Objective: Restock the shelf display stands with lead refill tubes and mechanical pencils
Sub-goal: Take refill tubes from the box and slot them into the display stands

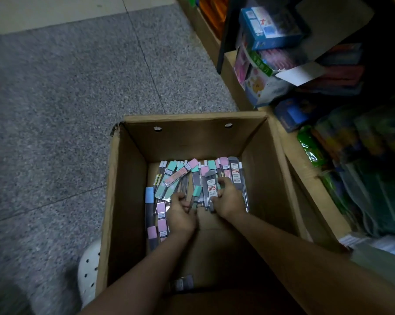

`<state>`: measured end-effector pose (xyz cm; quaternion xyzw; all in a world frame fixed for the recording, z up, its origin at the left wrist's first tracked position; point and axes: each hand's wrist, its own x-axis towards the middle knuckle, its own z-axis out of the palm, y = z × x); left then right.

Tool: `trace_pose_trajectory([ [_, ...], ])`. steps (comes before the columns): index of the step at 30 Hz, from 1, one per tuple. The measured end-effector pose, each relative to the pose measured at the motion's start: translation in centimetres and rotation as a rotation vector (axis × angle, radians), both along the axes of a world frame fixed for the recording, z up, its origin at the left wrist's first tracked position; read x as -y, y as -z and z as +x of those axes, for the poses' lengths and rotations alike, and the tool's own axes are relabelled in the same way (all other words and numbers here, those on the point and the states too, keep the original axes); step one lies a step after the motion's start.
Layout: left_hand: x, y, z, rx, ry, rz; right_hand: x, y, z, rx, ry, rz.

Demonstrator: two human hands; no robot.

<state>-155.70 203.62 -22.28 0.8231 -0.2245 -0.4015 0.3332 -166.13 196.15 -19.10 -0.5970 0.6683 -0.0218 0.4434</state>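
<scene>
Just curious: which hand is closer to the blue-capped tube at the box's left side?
Left. The left hand sits just right of the blue-capped tube; the right hand lies farther right, gripping a grey lead pack.

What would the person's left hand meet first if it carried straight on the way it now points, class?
Probably the pink lead refill tube lying slantwise just beyond the left hand, in the cardboard box; depth is unclear, so nearer thin pencils might come first.

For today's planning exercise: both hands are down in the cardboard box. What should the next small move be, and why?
Probably lift the right hand out with the grey lead refill pack it already grips; the left hand is among loose pastel packs on the brown cardboard box floor.
</scene>
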Motion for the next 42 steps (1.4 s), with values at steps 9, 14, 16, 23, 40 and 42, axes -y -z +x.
trace_pose_trajectory([
  [9, 1.5, -8.1, 1.2, -0.404, 0.106, -0.109, -0.4, -8.2, -2.3, 0.351, 0.042, 0.05],
  [14, 3.7, -16.9, 2.1, -0.389, 0.397, -0.216, 0.1, -16.1, -3.6, 0.406, 0.001, -0.127],
  [16, 4.9, -21.3, 2.6, -0.342, 0.564, -0.226, 0.3, -19.5, -4.4, 0.423, -0.007, -0.203],
  [23, 5.4, -32.6, 0.2, -0.288, 0.831, -0.473, -1.0, -30.7, -8.5, 0.404, -0.054, -0.579],
  [40, 6.3, -38.9, -6.4, -0.429, 0.975, -0.654, -2.9, -38.7, -14.9, 0.407, 0.121, -0.879],
  [42, 6.5, -39.5, -7.1, -0.374, 1.012, -0.683, -2.5, -39.0, -15.0, 0.42, 0.146, -0.891],
])
